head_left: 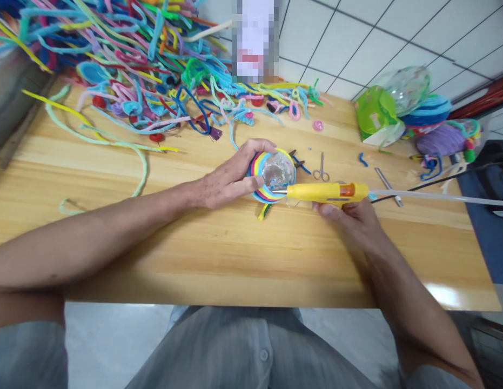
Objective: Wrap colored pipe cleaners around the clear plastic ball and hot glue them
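Note:
My left hand [230, 175] is closed around the side of a small round clear container [277, 172] wrapped with rings of pink, yellow and blue pipe cleaner. Closed on the handle of a yellow glue gun [316, 192] is my right hand [350, 213]. The gun's metal nozzle lies at the container's near rim; whether it touches cannot be made out. A white glue stick [437, 198] runs out of the gun's back end. Below the container a yellow and green pipe cleaner piece [264, 211] sticks out. Dark-tipped pliers or scissors [299, 162] lie partly hidden behind it.
A large heap of coloured pipe cleaners [125, 59] covers the back left of the wooden table [219, 254]. Small scissors [321, 168] and a metal strip [389, 186] lie to the right. A green packet [375, 116] and a purple yarn-like bundle [441, 139] stand at the back right. A black cable [429, 181] trails rightward.

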The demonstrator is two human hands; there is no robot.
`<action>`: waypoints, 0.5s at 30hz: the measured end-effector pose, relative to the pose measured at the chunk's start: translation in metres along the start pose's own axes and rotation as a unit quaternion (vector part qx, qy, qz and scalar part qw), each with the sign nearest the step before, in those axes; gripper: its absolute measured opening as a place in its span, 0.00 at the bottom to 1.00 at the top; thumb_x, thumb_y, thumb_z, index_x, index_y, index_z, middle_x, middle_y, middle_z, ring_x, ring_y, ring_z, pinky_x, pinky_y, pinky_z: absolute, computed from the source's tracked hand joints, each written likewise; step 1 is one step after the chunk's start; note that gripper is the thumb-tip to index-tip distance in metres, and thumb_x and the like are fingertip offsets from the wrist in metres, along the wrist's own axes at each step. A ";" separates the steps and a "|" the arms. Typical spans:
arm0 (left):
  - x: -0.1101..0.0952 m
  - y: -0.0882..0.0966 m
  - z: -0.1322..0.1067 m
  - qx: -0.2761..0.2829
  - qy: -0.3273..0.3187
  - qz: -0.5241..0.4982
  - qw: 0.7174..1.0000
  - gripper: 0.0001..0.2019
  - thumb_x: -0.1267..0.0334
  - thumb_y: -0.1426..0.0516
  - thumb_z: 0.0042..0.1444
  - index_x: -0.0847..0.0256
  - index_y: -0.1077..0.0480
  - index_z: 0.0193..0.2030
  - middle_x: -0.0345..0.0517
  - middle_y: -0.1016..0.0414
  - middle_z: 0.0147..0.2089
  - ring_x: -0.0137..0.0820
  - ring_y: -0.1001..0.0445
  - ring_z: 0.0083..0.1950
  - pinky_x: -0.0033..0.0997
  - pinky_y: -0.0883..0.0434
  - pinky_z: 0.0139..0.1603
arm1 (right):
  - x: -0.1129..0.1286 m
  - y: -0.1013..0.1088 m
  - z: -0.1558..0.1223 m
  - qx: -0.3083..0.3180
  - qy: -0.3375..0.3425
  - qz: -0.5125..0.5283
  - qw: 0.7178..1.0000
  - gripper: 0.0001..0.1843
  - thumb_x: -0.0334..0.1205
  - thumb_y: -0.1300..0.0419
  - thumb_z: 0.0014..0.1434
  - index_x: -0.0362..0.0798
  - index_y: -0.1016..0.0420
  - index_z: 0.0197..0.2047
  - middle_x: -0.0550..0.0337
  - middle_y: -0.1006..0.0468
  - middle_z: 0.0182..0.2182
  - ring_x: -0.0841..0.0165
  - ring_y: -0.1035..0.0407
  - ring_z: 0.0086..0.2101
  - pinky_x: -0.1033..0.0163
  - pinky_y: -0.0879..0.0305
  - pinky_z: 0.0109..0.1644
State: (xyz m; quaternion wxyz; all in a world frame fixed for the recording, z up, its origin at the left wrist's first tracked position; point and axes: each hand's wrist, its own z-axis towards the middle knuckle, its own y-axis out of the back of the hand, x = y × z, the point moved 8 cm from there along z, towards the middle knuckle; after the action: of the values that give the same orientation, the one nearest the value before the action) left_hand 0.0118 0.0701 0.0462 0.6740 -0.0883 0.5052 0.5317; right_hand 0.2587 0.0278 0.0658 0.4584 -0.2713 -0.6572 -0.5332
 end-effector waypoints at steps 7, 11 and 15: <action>0.000 0.000 0.000 0.001 -0.009 -0.004 1.000 0.32 0.40 0.44 0.74 0.54 0.42 0.76 0.59 0.35 0.76 0.50 0.31 0.75 0.55 0.30 0.79 | 0.002 -0.002 0.002 0.001 0.002 -0.001 1.000 0.29 0.74 0.31 0.62 0.54 0.17 0.38 0.59 0.15 0.33 0.62 0.23 0.34 0.57 0.25 0.39; 0.001 -0.001 0.000 0.006 -0.003 -0.008 1.000 0.32 0.40 0.44 0.74 0.54 0.43 0.75 0.59 0.35 0.76 0.49 0.31 0.75 0.54 0.30 0.78 | 0.002 0.000 0.000 -0.006 0.006 -0.004 1.000 0.29 0.73 0.31 0.62 0.54 0.17 0.37 0.60 0.17 0.32 0.63 0.24 0.34 0.59 0.25 0.39; 0.002 0.000 -0.001 0.003 0.006 -0.004 1.000 0.32 0.39 0.44 0.73 0.52 0.43 0.75 0.58 0.35 0.75 0.49 0.31 0.75 0.55 0.30 0.79 | -0.001 -0.005 0.000 0.003 -0.004 0.006 1.000 0.29 0.74 0.31 0.62 0.55 0.15 0.40 0.58 0.13 0.37 0.60 0.20 0.39 0.57 0.22 0.44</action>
State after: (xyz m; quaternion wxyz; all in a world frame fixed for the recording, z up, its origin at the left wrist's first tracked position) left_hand 0.0111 0.0707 0.0446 0.6735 -0.0912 0.5103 0.5269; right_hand 0.2552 0.0270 0.0623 0.4598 -0.2761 -0.6594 -0.5269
